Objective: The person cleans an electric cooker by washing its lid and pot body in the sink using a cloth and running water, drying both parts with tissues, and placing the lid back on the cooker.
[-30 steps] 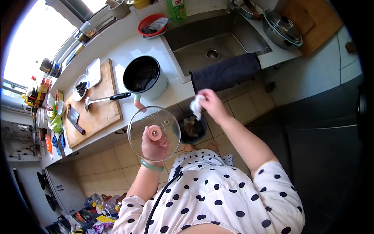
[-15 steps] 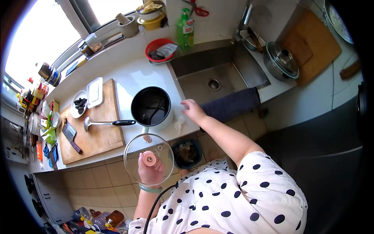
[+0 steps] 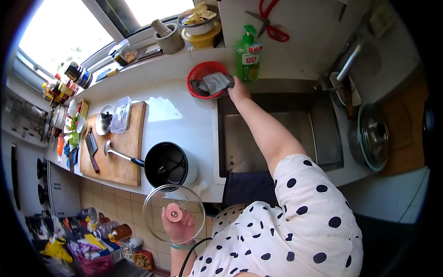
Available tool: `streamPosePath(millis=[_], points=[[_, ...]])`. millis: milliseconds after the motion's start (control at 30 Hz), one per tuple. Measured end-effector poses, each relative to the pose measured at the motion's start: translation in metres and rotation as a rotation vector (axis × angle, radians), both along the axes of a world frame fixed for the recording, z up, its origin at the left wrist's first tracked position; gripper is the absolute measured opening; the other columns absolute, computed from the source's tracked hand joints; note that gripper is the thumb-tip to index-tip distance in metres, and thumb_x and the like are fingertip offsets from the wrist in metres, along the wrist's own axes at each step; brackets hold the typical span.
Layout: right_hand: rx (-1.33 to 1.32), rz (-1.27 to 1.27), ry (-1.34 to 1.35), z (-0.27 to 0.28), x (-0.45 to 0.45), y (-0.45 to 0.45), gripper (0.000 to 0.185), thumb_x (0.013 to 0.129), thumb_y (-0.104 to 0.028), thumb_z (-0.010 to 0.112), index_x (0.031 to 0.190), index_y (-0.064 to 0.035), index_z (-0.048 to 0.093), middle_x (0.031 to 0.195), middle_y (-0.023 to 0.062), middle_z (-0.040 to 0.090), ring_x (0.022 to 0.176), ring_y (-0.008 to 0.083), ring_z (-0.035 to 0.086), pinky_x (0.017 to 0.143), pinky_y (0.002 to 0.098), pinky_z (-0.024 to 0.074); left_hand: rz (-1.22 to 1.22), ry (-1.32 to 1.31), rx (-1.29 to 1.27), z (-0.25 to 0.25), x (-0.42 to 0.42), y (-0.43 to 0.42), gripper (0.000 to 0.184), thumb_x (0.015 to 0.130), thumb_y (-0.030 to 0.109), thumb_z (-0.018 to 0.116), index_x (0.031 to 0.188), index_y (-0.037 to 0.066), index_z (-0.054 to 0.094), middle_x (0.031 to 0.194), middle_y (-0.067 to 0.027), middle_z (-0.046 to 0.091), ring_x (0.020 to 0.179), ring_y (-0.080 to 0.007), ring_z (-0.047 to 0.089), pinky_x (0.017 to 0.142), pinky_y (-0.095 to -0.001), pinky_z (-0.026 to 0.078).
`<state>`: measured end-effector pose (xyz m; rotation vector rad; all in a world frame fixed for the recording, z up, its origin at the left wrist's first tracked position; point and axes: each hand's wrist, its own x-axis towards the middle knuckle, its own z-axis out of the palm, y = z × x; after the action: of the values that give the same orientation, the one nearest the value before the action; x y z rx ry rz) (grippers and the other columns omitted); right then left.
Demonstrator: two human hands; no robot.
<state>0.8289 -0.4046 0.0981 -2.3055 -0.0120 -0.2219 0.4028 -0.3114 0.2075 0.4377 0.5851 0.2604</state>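
Observation:
A round glass lid [image 3: 152, 216] with a pink knob is held in my left hand [image 3: 179, 227], just in front of the counter edge. Beside it on the counter stands a pot [image 3: 190, 170] with a dark inside. My right hand [image 3: 238, 91] reaches over the sink corner to a red basket [image 3: 206, 67], its fingers closed on the edge of a grey packet [image 3: 215, 84] that lies in the basket. A crumpled white tissue [image 3: 200, 188] sits on the counter right of the pot.
On the left, a wooden board [image 3: 124, 154] carries a ladle [image 3: 121, 153], a cleaver [image 3: 92, 147], a small bowl [image 3: 102, 123] and a plastic container [image 3: 121, 114]. A green soap bottle [image 3: 248, 60] stands behind the sink [image 3: 281, 138]. A lidded pot [image 3: 369, 138] is at the right.
My right hand let go of the white tissue on the counter, then moved up to the grey packet at the red basket. The view has shifted towards the window and wall. My left hand still holds the lid.

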Motion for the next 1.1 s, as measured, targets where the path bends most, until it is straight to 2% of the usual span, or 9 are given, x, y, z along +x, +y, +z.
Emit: streamPosePath(millis=[100, 200, 367, 467, 600, 700, 800, 900, 1100], points=[[0.282, 0.191, 0.212, -0.010, 0.035, -0.002, 0.022, 0.079, -0.011, 0.051, 0.098, -0.0068, 0.059, 0.095, 0.0158, 0.061, 0.089, 0.0321, 0.057, 0.078, 0.0388, 0.0449, 0.059, 0.068, 0.036, 0.006, 0.009, -0.026, 0.033, 0.088, 0.041, 0.036, 0.082, 0.012, 0.050, 0.058, 0.0003, 0.037, 0.048, -0.0102, 0.029, 0.043, -0.0238, 0.025], [0.503, 0.231, -0.222, 0.036, 0.013, -0.014, 0.018, 0.080, -0.008, 0.048, 0.093, -0.0075, 0.061, 0.091, 0.0161, 0.061, 0.086, 0.0321, 0.058, 0.074, 0.0369, 0.0457, 0.086, 0.098, 0.032, 0.009, 0.011, -0.042, 0.033, 0.088, 0.041, 0.037, 0.082, 0.012, 0.050, 0.058, 0.0003, 0.037, 0.048, -0.0103, 0.029, 0.043, -0.0238, 0.025], [1.287, 0.166, -0.041, 0.063, 0.030, -0.047, 0.008, 0.080, -0.007, 0.052, 0.082, -0.0031, 0.059, 0.078, 0.0015, 0.058, 0.077, 0.0110, 0.051, 0.073, 0.0248, 0.0400, 0.082, 0.069, 0.036, 0.011, 0.026, -0.060, 0.035, 0.088, 0.042, 0.036, 0.082, 0.011, 0.051, 0.057, 0.0005, 0.037, 0.047, -0.0097, 0.028, 0.042, -0.0232, 0.024], [1.480, 0.059, 0.013, 0.086, 0.060, -0.059, 0.006, 0.075, -0.006, 0.057, 0.080, -0.0026, 0.056, 0.078, 0.0036, 0.057, 0.075, 0.0126, 0.052, 0.071, 0.0254, 0.0407, 0.084, 0.074, 0.042, 0.013, 0.036, -0.068, 0.036, 0.088, 0.042, 0.036, 0.083, 0.010, 0.052, 0.056, 0.0009, 0.036, 0.046, -0.0091, 0.028, 0.042, -0.0226, 0.023], [1.071, 0.074, -0.067, 0.102, 0.116, -0.079, 0.012, 0.075, -0.007, 0.062, 0.085, -0.0030, 0.057, 0.080, 0.0067, 0.058, 0.071, 0.0159, 0.054, 0.067, 0.0286, 0.0439, 0.056, 0.054, 0.045, 0.015, 0.038, -0.071, 0.033, 0.088, 0.041, 0.036, 0.083, 0.011, 0.050, 0.059, 0.0003, 0.037, 0.048, -0.0102, 0.030, 0.044, -0.0240, 0.026], [1.176, 0.270, 0.180, 0.125, 0.145, -0.080, 0.012, 0.074, -0.008, 0.062, 0.084, -0.0017, 0.058, 0.078, 0.0078, 0.059, 0.070, 0.0173, 0.055, 0.064, 0.0306, 0.0443, 0.048, 0.055, 0.059, 0.012, 0.037, -0.072, 0.033, 0.088, 0.041, 0.036, 0.083, 0.011, 0.049, 0.060, 0.0002, 0.038, 0.049, -0.0102, 0.031, 0.044, -0.0242, 0.026], [0.846, 0.259, 0.133, 0.141, 0.145, -0.078, 0.012, 0.075, -0.010, 0.062, 0.082, -0.0012, 0.058, 0.080, 0.0094, 0.059, 0.070, 0.0185, 0.056, 0.063, 0.0325, 0.0443, 0.043, 0.062, 0.039, 0.008, 0.036, -0.071, 0.032, 0.088, 0.040, 0.036, 0.083, 0.011, 0.049, 0.061, 0.0002, 0.039, 0.050, -0.0101, 0.031, 0.045, -0.0242, 0.026], [0.915, 0.283, 0.265, 0.148, 0.148, -0.082, 0.012, 0.074, -0.009, 0.063, 0.081, -0.0015, 0.057, 0.078, 0.0097, 0.058, 0.070, 0.0190, 0.055, 0.063, 0.0326, 0.0434, 0.012, 0.029, 0.007, 0.004, 0.035, -0.066, 0.031, 0.089, 0.039, 0.035, 0.083, 0.012, 0.049, 0.062, 0.0001, 0.040, 0.050, -0.0103, 0.032, 0.045, -0.0244, 0.027], [0.698, 0.214, 0.152, 0.150, 0.145, -0.081, 0.014, 0.070, -0.006, 0.066, 0.078, -0.0021, 0.056, 0.075, 0.0078, 0.056, 0.070, 0.0185, 0.052, 0.064, 0.0324, 0.0415, -0.007, -0.038, -0.034, 0.000, 0.039, -0.056, 0.030, 0.089, 0.038, 0.035, 0.083, 0.013, 0.050, 0.063, 0.0001, 0.042, 0.051, -0.0110, 0.033, 0.046, -0.0248, 0.028]])
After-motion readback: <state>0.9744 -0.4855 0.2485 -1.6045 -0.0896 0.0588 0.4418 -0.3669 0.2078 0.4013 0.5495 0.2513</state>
